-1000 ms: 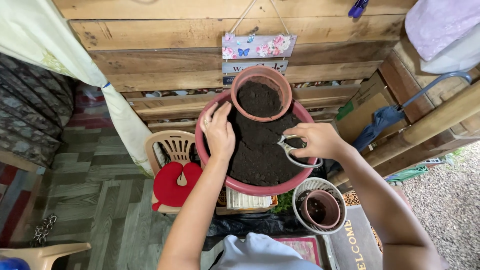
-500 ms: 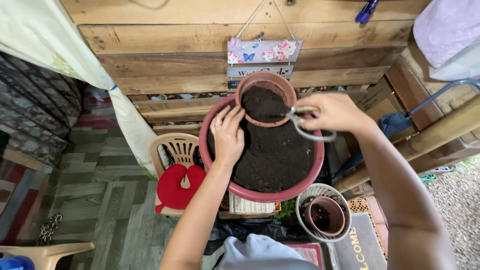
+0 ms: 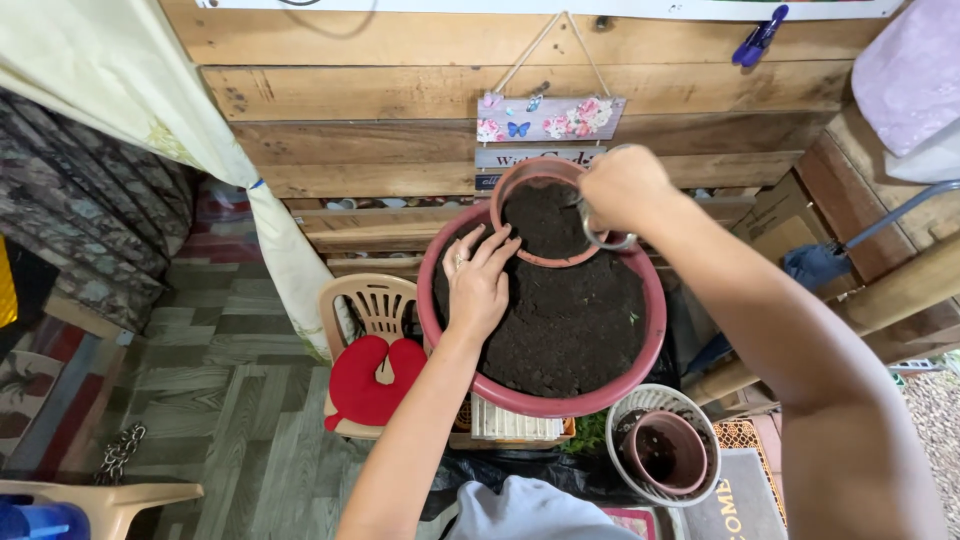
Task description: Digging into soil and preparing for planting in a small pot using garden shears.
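- small terracotta pot (image 3: 545, 218): filled with dark soil, seated at the upper rim of the large red basin (image 3: 440, 330), centre of frame.
- left hand (image 3: 478, 280): fingers spread flat on the soil, fingertips touching the small pot's lower-left rim; grip apart, holding nothing.
- right hand (image 3: 625, 188): at the small pot's upper-right edge, grip clamped on a metal tool (image 3: 607, 238) whose loop hangs over the pot rim.
- second pot in a white basket (image 3: 662, 452): lower right, well apart from both hands.
- red cushion on a plastic chair (image 3: 372, 378): left of the basin.
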